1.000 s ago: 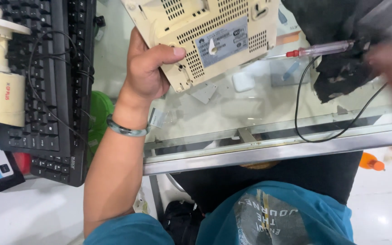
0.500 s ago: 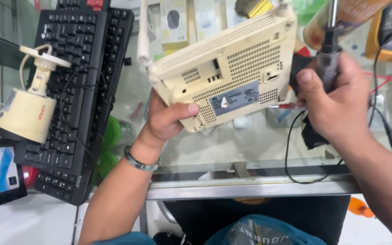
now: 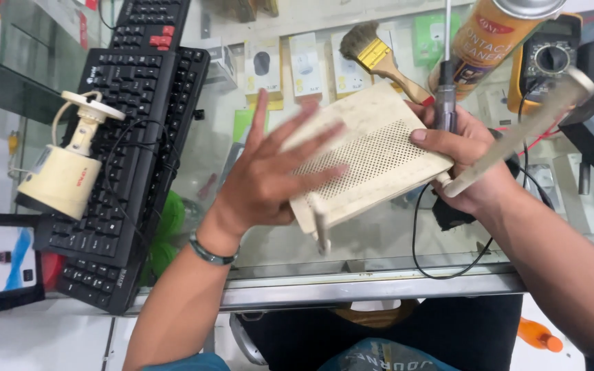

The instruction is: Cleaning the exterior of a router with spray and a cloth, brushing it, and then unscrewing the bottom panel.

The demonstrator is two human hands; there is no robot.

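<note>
A cream plastic router (image 3: 379, 154) with a perforated top and thin antennas is held over the glass counter, vent side up. My left hand (image 3: 269, 175) lies flat on its left part, fingers spread and blurred. My right hand (image 3: 465, 158) grips the router's right edge and also holds a slim screwdriver (image 3: 445, 96) upright against it. One antenna (image 3: 517, 134) sticks out to the right past my right hand. Another short antenna (image 3: 320, 227) hangs from the near edge.
A black keyboard (image 3: 132, 151) lies at the left with a cream dome camera (image 3: 63, 172) on it. A paintbrush (image 3: 379, 58), a spray can (image 3: 489, 38) and a yellow multimeter (image 3: 548, 58) sit at the back. A black cable (image 3: 448, 268) loops near the counter's metal front edge (image 3: 352, 292).
The router has been turned over from its labelled underside to its perforated top. My left hand moved from gripping the edge to lying open on it.
</note>
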